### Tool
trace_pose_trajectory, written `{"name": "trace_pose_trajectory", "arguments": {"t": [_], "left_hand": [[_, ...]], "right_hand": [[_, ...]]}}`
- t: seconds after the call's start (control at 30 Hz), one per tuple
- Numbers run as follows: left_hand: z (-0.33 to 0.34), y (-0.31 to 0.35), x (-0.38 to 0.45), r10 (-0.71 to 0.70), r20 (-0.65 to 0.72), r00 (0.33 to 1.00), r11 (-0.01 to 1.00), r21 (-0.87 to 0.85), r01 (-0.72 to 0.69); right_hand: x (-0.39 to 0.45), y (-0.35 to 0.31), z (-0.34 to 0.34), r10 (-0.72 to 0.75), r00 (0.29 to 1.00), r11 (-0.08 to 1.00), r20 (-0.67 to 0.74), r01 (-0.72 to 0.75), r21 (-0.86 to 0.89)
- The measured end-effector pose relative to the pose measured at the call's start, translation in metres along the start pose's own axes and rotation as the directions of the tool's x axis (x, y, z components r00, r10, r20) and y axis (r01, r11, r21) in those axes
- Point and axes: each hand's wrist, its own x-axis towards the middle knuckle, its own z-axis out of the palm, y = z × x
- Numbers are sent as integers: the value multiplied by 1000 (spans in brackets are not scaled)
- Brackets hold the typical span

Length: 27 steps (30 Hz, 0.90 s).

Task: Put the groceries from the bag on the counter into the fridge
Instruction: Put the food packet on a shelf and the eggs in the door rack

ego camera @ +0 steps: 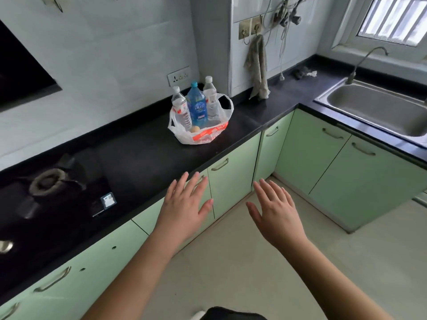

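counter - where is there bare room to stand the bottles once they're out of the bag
Bare black counter lies between the gas stove and the plastic bag, and again from the bag to the hanging cloth and the sink. It is crowded only inside the bag, where three bottles stand close together. Both hands are clear of the counter.

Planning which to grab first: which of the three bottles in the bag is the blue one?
The middle bottle: blue body, blue cap, blue label. The left bottle and right bottle flanking it in the plastic bag are clear with white caps.
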Motion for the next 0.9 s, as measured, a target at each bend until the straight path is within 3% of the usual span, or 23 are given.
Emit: {"name": "trace_pose_trajectory", "arguments": {"t": [0.57,0.9], "left_hand": [[26,-97,120,-74,-19,997,995,-69,72],[41,-140,184,-68,40,997,996,-62,71]], "right_hand": [[167,-40,19,-108,992,990,61,114,-88],[241,-61,36,-129,989,988,73,134,-80]]}}
